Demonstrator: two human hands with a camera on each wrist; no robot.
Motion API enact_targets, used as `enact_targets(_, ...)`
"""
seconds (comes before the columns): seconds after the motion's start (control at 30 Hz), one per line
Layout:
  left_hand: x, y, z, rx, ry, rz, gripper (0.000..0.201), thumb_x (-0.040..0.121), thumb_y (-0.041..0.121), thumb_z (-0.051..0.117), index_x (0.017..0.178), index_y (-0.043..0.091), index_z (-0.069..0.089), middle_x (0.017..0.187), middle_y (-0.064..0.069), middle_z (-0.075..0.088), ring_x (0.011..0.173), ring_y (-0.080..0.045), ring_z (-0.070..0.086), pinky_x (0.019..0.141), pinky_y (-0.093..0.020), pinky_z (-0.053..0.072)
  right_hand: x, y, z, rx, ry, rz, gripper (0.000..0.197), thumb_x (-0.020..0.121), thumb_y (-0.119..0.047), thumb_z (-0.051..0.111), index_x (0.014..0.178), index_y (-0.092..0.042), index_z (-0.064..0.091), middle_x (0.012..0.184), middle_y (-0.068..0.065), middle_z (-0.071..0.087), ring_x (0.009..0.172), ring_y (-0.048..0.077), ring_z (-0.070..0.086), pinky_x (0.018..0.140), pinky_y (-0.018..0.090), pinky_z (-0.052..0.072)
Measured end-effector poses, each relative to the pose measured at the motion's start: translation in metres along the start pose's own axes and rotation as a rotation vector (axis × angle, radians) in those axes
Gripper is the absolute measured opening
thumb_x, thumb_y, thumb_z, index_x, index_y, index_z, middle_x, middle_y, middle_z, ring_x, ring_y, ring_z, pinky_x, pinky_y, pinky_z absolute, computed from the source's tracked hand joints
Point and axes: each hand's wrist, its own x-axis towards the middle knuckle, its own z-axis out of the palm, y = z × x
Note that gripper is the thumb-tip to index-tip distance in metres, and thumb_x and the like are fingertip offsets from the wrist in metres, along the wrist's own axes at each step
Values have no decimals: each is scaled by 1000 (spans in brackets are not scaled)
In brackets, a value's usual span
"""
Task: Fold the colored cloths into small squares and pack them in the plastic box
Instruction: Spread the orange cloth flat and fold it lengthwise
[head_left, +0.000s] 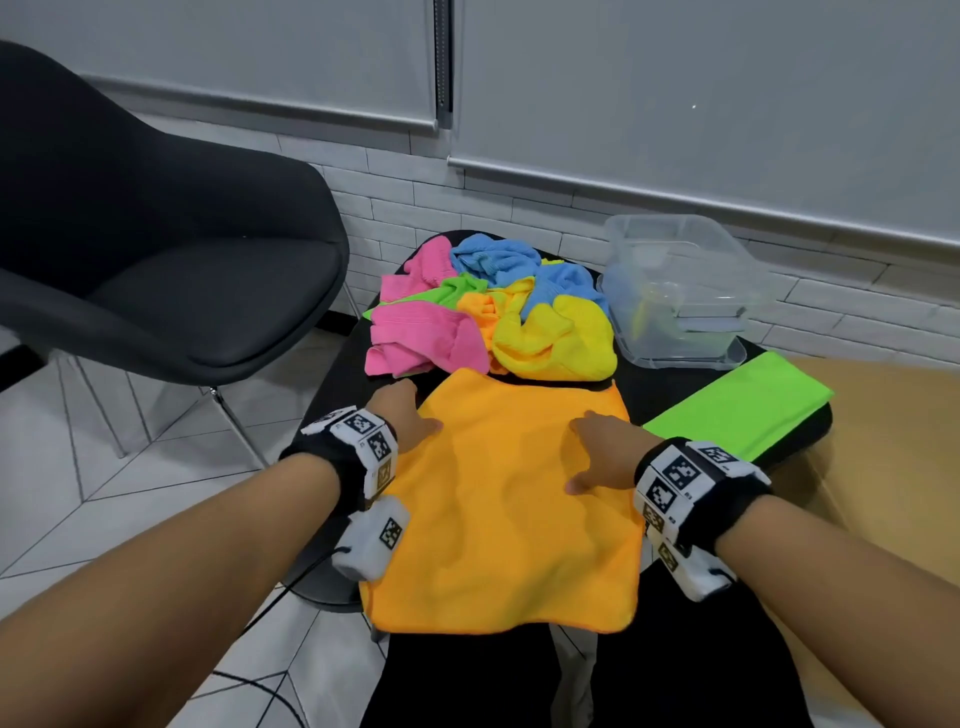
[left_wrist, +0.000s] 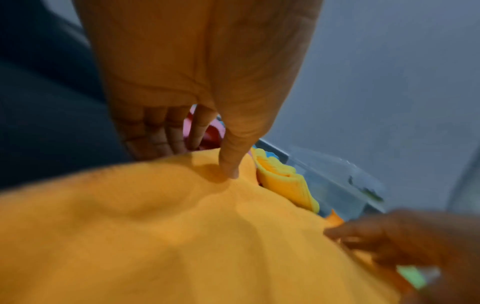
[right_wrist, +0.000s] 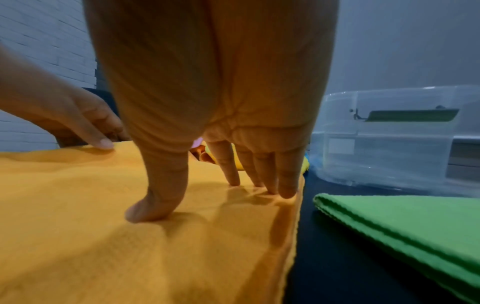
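Black tabletop (head_left: 675, 395) carried all the work items I observed, with grey blinds and white brick wall behind it. Nearest to me, the orange cloth (head_left: 509, 509) lay spread flat, its near edge hanging over the table edge. My left hand (head_left: 402, 415) rested on the cloth's left far portion, fingers straight, the thumb tip pressing the fabric. My right hand (head_left: 605, 449) rested on the cloth's right side, fingers (right_wrist: 287, 181) extended and spread, tips and thumb pressing down close to the right hem. Neither hand was closed around anything; both were flat on the fabric.

Just right of the right hand, apart from the orange cloth, I noted a folded green cloth (head_left: 737, 410) on the table. Beyond both hands, touching the orange cloth's far edge, sat the pile of unfolded cloths (head_left: 488, 306) in pink, blue, yellow, green and orange. Farther right of the pile stood the clear plastic box (head_left: 680, 291). Left of the table stood a dark chair (head_left: 156, 228).
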Motion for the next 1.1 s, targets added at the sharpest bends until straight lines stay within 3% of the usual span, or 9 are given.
enact_targets(0.1,10,4,1,-164,-46,18,26,83,31,71,96,12,61,91,-9,59,81,-21,56,63,-25,38,2,4,0,37,-1,-38,91,80,-43,72,149,-12,22,155,12,22,137,29,33,109,41,35)
enact_targets(0.13,12,5,1,-228,-54,28,23,83,27,72,75,14,55,74,-6,52,66,-19,49,55,-25,31,3,6,-1,48,0,-55,94,79,-42,73,150,-14,19,157,10,18,139,28,31,110,40,34)
enact_targets(0.2,15,2,1,-356,-48,26,34,81,16,72,61,14,44,62,-2,42,54,-16,39,50,-26,27,4,11,-3,68,-5,-81,97,78,-39,76,151,-18,16,160,6,12,142,26,27,112,38,31)
enact_targets(0.43,15,-26,-2,-389,120,-44,31,78,-3,65,70,17,44,73,-1,45,59,-15,43,50,-24,34,12,16,-6,99,8,-118,96,76,-37,78,150,-19,21,159,4,16,139,25,32,110,36,34)
enact_targets(0.6,1,-39,-8,-160,266,22,25,79,-10,48,86,13,52,104,-8,44,88,-25,52,75,-32,45,8,17,-2,99,15,-125,86,83,-38,70,151,-21,20,161,4,6,142,25,26,113,35,30)
enact_targets(0.77,-30,-52,-10,-9,140,290,31,80,-10,47,84,19,58,99,-2,48,87,-17,52,71,-24,41,-14,28,5,149,104,-184,51,93,-9,55,140,-24,42,159,-3,16,143,22,25,113,33,28)
enact_targets(0.93,-70,-66,-6,33,-61,427,42,77,-10,48,80,30,62,98,6,60,88,-5,55,73,-11,44,-43,48,15,112,92,-275,44,73,12,47,87,-30,51,126,-3,51,114,27,50,88,39,46)
enact_targets(1.03,-86,-73,-2,42,-104,445,50,76,-9,50,78,39,62,101,12,61,91,-3,56,79,-20,48,-60,60,26,42,72,-290,44,69,12,46,89,-27,49,149,-1,35,126,24,45,76,30,42)
enact_targets(1.1,-94,-75,1,74,-145,473,52,75,-8,54,78,43,61,102,17,59,94,-1,53,78,-11,42,-69,63,35,-34,56,-296,46,70,12,46,96,-27,46,158,-4,17,134,22,38,68,27,36)
